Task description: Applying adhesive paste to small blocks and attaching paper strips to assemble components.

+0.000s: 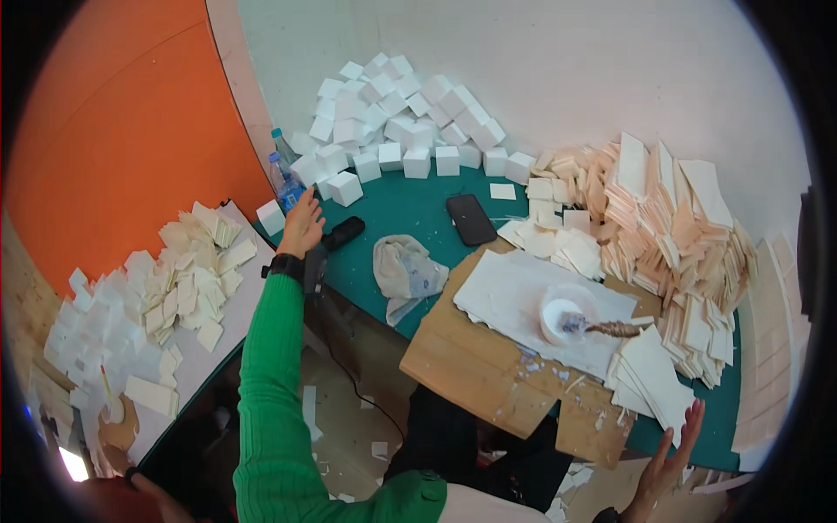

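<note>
My left hand (302,225) reaches forward in a green sleeve with a black watch on the wrist. Its fingers are stretched out, with nothing seen in them, close to a clear plastic bottle with a blue cap (285,185). A black device with a cord (343,234) lies beside that hand. My right hand (670,464) is raised at the table's near right edge, fingers spread and empty. The closest things to it are cream card sheets (656,376) and a cardboard sheet (475,375). On white paper there stands a white tub (567,314) with a brush (613,329) in it.
White cubes (384,109) are heaped against the wall, and stacked cream panels (671,227) fill the right side. A cloth (407,270) and a black phone (470,219) rest on the green table (366,292). Another person's hand (144,486) shows beside the left table (200,366).
</note>
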`<state>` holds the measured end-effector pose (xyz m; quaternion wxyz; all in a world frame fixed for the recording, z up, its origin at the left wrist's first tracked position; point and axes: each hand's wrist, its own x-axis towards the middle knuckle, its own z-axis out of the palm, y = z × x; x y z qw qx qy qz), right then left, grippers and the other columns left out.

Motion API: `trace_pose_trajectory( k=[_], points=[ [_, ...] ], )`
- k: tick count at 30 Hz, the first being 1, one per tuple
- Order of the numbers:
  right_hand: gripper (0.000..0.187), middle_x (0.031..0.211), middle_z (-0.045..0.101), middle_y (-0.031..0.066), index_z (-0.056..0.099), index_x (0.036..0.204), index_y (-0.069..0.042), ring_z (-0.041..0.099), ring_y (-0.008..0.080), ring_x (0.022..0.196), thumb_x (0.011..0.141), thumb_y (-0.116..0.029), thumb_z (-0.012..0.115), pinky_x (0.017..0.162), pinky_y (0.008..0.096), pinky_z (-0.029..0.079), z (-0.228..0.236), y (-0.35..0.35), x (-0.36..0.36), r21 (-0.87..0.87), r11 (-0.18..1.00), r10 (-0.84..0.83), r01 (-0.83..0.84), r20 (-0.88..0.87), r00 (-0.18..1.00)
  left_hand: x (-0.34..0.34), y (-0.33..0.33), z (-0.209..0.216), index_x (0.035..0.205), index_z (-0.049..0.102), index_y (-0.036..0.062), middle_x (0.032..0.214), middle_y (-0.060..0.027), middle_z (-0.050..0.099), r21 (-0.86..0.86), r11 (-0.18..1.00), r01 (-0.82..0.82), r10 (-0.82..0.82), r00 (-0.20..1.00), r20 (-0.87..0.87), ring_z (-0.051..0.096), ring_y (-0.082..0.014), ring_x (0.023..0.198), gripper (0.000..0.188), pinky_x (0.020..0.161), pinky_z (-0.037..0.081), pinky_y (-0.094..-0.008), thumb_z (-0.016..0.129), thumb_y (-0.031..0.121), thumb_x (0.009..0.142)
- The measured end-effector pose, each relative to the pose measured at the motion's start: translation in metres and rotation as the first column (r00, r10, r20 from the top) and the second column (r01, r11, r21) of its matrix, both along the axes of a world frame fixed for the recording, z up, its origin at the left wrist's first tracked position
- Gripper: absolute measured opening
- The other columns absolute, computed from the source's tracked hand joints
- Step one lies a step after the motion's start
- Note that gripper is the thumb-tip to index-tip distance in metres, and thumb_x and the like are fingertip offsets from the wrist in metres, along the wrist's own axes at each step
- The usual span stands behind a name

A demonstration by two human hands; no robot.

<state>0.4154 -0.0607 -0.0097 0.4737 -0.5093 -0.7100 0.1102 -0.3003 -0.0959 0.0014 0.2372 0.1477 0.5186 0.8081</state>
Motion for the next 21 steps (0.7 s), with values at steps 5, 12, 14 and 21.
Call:
trace_pose_trajectory(
  k=[5,12,14,21],
  points=[
    [0.044,0.137,0.047,0.0142,0.04,0.139,-0.005,0.048,0.0252,0.122,0.097,-0.016,0.046,0.099,0.0371,0.036,-0.005,0.002,-0.01,0.076,0.992,-0.101,0.099,0.029,0.994,-0.056,0.055,-0.022,0.14,0.034,-0.0003,0.143,-0.0158,0.036,-0.225,0.957,-0.185,0.197,0.98,0.035,0.034,-0.0288,0.131,0.076,0.106,0.026,-0.0422,0.064,0.041,0.083],
    [0.043,0.134,0.049,0.0173,0.043,0.137,-0.001,0.051,0.0269,0.119,0.096,-0.012,0.051,0.093,0.0375,0.044,0.005,0.006,-0.029,0.067,0.989,-0.138,0.129,0.149,0.979,-0.155,0.102,-0.053,0.129,0.044,-0.0078,0.12,-0.0181,0.054,-0.36,0.887,-0.291,0.282,0.956,-0.079,0.05,-0.0266,0.11,0.074,0.095,0.037,-0.0376,0.065,0.045,0.082],
    [0.042,0.134,0.05,0.0177,0.044,0.136,0.0,0.051,0.0266,0.119,0.096,-0.012,0.051,0.092,0.0367,0.045,0.002,0.01,-0.025,0.126,0.984,-0.149,0.126,0.202,0.968,-0.158,0.117,-0.051,0.126,0.046,-0.0087,0.111,-0.0171,0.058,-0.412,0.851,-0.326,0.338,0.94,-0.046,0.052,-0.0242,0.103,0.071,0.094,0.039,-0.0354,0.064,0.044,0.083],
    [0.038,0.131,0.051,0.0178,0.046,0.133,0.001,0.053,0.0275,0.117,0.096,-0.009,0.049,0.091,0.036,0.046,0.002,0.026,-0.027,0.144,0.978,-0.184,0.148,0.272,0.945,-0.07,0.131,-0.019,0.126,0.047,-0.0052,0.102,-0.011,0.059,-0.271,0.962,-0.045,-0.024,0.969,-0.244,0.052,-0.0182,0.102,0.058,0.089,0.042,-0.0318,0.063,0.034,0.087]
  ],
)
